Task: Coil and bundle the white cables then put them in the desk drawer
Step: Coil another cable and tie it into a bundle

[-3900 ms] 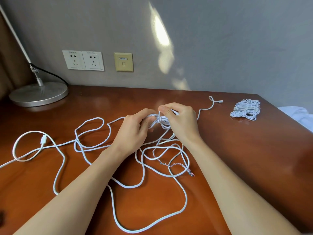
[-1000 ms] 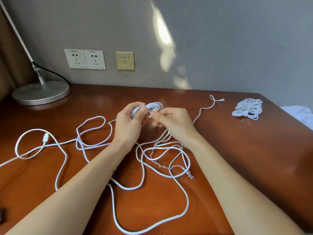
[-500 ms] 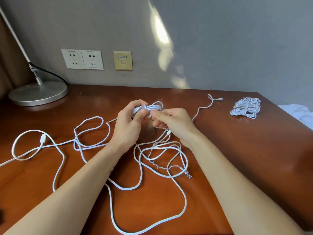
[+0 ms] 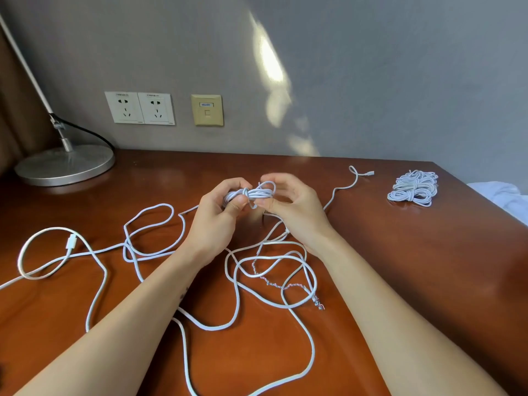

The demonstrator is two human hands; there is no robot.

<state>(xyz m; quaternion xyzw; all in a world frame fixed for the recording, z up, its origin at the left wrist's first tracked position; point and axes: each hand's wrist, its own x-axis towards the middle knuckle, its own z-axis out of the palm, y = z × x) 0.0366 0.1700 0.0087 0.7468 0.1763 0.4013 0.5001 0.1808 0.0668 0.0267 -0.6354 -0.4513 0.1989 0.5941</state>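
Note:
My left hand (image 4: 217, 215) grips a small coil of white cable (image 4: 258, 192) above the middle of the wooden desk (image 4: 400, 267). My right hand (image 4: 291, 210) pinches the coil's right end, its upper fingers lifted and blurred. Loose white cables (image 4: 237, 290) sprawl in loops over the desk under and beside both forearms. One has a frayed, twisted end (image 4: 285, 287). A finished white cable bundle (image 4: 413, 187) lies at the desk's far right. No drawer is in view.
A lamp with a round metal base (image 4: 64, 165) stands at the back left, its black cord trailing. Two wall sockets (image 4: 140, 107) and a beige data port (image 4: 207, 110) sit on the grey wall. White fabric (image 4: 505, 197) lies past the desk's right edge.
My right hand's fingers have lifted off and spread above the coil, and a loop now wraps the coil's middle. My left hand keeps its grip in the same place.

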